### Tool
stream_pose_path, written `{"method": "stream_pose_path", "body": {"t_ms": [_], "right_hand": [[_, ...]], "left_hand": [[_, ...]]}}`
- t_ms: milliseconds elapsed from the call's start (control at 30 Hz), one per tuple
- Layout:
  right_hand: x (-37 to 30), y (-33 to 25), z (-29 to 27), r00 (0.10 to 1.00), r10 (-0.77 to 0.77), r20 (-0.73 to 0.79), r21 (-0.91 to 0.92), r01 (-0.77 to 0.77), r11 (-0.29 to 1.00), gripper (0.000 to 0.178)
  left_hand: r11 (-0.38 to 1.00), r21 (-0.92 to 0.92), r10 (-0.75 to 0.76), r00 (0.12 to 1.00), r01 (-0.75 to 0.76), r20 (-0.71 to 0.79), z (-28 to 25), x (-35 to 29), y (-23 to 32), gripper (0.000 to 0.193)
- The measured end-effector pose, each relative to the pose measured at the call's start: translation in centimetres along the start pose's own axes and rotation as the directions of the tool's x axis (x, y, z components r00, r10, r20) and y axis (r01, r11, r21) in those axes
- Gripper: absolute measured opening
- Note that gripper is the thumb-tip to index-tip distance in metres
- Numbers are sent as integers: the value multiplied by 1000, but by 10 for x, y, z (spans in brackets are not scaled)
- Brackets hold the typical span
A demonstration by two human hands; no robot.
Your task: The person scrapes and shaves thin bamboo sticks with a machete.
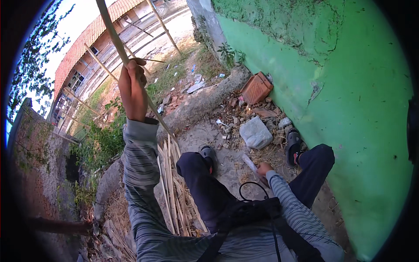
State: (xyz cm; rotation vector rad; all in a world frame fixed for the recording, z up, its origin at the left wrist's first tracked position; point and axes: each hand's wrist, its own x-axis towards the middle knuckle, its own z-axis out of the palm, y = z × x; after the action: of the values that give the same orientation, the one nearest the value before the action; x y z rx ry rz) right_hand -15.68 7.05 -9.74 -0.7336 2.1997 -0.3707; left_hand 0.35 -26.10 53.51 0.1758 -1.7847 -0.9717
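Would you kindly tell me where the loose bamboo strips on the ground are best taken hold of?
Probably at the upper ends of the bamboo strips, coming from the person's left: they lie fanned beside the left leg, and the far ends bunch closely enough for one grip.

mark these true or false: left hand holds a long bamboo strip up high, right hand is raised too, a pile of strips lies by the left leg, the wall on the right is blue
1. The left hand grips a long bamboo strip raised high. True.
2. The right hand is raised too. False: it is low, near the ground between the legs.
3. A pile of strips lies by the left leg. True.
4. The wall on the right is blue. False: it is green.
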Motion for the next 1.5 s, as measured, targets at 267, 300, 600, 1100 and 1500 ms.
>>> {"method": "stream_pose_path", "body": {"t_ms": [267, 300, 600, 1100, 1500], "right_hand": [[-101, -173, -171, 545, -394, -740, 185, 728, 660, 50], [-119, -182, -191, 474, -445, -760, 59, 732, 679, 54], [-216, -168, -256, 660, -697, -280, 239, 751, 615, 31], [-187, -143, -120, 919, -296, -260, 605, 394, 693, 21], [-159, -120, -81, 966, -166, -198, 653, 256, 713, 21]], "left_hand": [[924, -306, 143, 948, -231, -286, -80, 23, 67, 26], [908, -349, 132, 948, -232, -288, -82, 17, 65, 26], [632, -773, -43, 994, -47, -96, -182, 2, -84, 26], [244, 75, -831, 169, 967, 529, 15, -211, -302, 61], [717, 633, -696, 259, 291, 670, 89, -262, -311, 56]]}}
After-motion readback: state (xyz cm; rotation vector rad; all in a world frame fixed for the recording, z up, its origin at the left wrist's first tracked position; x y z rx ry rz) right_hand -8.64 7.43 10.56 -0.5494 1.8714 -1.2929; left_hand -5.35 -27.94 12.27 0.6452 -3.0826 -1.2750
